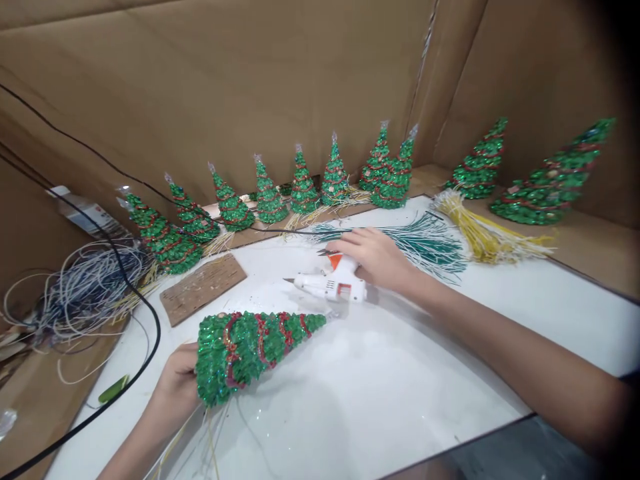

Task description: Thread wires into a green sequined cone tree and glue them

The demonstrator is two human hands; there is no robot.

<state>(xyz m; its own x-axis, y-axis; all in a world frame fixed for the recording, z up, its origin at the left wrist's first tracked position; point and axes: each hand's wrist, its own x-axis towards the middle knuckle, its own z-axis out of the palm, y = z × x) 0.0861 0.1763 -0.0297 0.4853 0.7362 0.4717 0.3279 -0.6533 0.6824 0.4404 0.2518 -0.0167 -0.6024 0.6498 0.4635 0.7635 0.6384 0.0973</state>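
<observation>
My left hand (179,380) is closed on the base of a small green tinsel Christmas tree (260,347). The tree lies sideways above the white tabletop, its tip toward the right, with red garland rings around it. Thin yellow and white wires hang from its base. My right hand (375,257) is closed over the handle of a white glue gun (333,285) with an orange trigger, its nozzle pointing left. Dark pointed metal tips show by my right fingers; what tool they belong to is hidden.
Several finished-looking trees (270,193) stand along the cardboard wall, two more at right. Bundles of green wires (430,243) and yellow wires (485,233) lie behind my right hand. A cardboard piece (203,287), tangled wires (85,293), a bottle (87,217) and black cable (145,300) are left.
</observation>
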